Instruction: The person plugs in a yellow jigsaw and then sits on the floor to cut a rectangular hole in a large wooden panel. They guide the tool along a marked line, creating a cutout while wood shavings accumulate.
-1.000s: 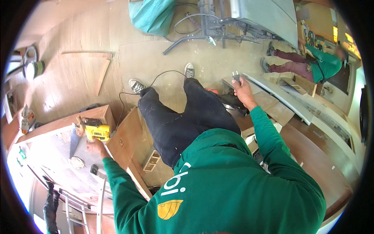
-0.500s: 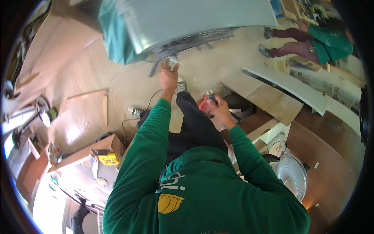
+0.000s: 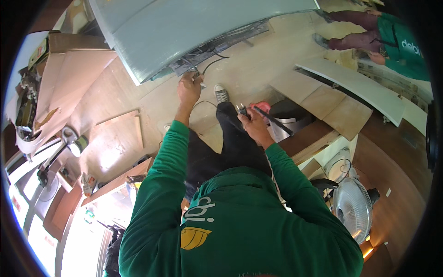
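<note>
Black plug (image 3: 242, 110); green sweatshirt (image 3: 263, 221), yellow helmet print (image 3: 194, 238); grey panel (image 3: 194, 30); maroon trousers (image 3: 347, 41).

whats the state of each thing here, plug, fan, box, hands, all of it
Black plug: unplugged, prongs bare
Right hand: closed on the plug
Left hand: fingers bent, by cords at the grey panel's edge; hold unclear
Grey panel: raised off the floor
Fan: grille on; spinning or not, can't tell
Cardboard box: open, things inside

Blown-out white glare, lower left
</note>
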`<state>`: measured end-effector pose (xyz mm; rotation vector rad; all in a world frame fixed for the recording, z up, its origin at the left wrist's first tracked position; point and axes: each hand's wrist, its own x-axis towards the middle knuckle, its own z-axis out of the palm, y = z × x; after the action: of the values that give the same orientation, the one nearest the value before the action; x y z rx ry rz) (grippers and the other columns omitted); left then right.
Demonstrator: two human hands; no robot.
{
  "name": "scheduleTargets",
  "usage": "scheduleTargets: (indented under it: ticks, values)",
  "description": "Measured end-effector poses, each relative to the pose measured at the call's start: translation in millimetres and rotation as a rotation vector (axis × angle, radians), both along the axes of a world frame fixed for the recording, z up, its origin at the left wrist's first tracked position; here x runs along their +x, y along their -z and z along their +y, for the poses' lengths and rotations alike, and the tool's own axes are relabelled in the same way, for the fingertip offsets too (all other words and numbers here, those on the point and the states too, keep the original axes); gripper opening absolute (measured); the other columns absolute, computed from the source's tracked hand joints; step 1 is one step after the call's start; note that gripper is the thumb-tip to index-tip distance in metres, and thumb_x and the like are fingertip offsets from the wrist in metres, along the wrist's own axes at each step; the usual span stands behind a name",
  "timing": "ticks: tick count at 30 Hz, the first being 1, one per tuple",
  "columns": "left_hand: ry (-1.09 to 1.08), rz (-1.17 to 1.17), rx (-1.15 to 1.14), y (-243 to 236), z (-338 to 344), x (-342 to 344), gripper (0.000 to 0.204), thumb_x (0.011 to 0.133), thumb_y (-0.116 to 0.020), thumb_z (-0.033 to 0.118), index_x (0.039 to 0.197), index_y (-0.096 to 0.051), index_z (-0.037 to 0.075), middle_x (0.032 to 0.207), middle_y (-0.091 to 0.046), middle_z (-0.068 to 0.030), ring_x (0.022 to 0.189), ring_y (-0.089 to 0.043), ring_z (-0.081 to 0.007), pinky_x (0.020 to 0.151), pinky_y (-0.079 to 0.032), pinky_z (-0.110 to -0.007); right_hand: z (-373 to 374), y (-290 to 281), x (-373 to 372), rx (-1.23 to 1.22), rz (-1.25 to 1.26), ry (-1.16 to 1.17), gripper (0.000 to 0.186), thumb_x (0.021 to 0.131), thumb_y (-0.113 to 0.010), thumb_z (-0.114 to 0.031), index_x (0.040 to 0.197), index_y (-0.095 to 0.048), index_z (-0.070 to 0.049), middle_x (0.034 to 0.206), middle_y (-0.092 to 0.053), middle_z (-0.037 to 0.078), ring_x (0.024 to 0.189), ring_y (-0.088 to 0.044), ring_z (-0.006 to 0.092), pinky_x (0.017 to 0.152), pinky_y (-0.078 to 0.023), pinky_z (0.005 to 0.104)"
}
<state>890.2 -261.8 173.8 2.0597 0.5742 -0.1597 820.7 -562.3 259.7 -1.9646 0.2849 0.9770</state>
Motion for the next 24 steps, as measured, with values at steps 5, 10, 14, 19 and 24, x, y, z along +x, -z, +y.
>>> scheduleTargets:
  ticks: [5, 10, 14, 19, 24]
  values:
    - [0.173, -0.023, -0.195, -28.9, 44.3, -4.7, 0.019, 0.099, -0.079, 0.017, 0.110, -0.080, 0.002, 0.102, -0.075, -0.0156, 0.086, -0.071, -0.0315, 0.079, -0.055, -0.039, 29.7, -4.9, 14.5, 0.048, -0.024, 0.013, 0.038, 0.108, -0.071, -0.034, 0.115, -0.066, 0.003, 0.089, -0.069, 0.015, 0.080, -0.064, 0.0248, 0.076, -0.053, 0.0427]
    - [0.296, -0.332, 0.008, -10.7, 87.0, -12.1, 0.020, 0.098, -0.079, 0.016, 0.112, -0.080, 0.003, 0.104, -0.075, -0.0166, 0.092, -0.075, -0.0341, 0.081, -0.057, -0.041, 42.8, -16.4, 13.5, 0.046, -0.039, -0.048, 0.036, 0.107, -0.071, -0.033, 0.117, -0.067, 0.002, 0.098, -0.073, 0.021, 0.088, -0.067, 0.0317, 0.083, -0.054, 0.0447]
    - [0.374, -0.381, 0.212, 5.1, 99.8, -9.2, 0.020, 0.097, -0.080, 0.020, 0.114, -0.080, 0.010, 0.109, -0.077, -0.0112, 0.095, -0.076, -0.0363, 0.079, -0.061, -0.045, 51.4, -21.7, 16.4, 0.048, -0.021, -0.148, 0.036, 0.108, -0.071, -0.033, 0.115, -0.067, 0.001, 0.100, -0.073, 0.023, 0.088, -0.067, 0.0368, 0.082, -0.054, 0.0465]
    - [0.395, -0.290, 0.228, -2.4, 120.8, -10.4, 0.019, 0.098, -0.078, 0.019, 0.115, -0.080, 0.013, 0.110, -0.076, -0.0113, 0.096, -0.076, -0.0351, 0.080, -0.060, -0.043, 71.6, 15.5, 4.9, -0.096, -0.202, -0.189, 0.043, 0.108, -0.069, -0.033, 0.109, -0.064, 0.010, 0.096, -0.070, 0.030, 0.087, -0.066, 0.0413, 0.080, -0.053, 0.0475]
    - [0.337, -0.145, -0.126, -16.7, 97.2, -16.3, 0.021, 0.101, -0.077, 0.016, 0.117, -0.080, 0.003, 0.104, -0.075, -0.0136, 0.090, -0.072, -0.0270, 0.081, -0.056, -0.037, 91.2, 67.0, 16.3, 0.027, -0.066, 0.184, 0.045, 0.102, -0.078, -0.036, 0.108, -0.062, 0.005, 0.093, -0.072, 0.021, 0.079, -0.067, 0.0312, 0.072, -0.052, 0.0460]
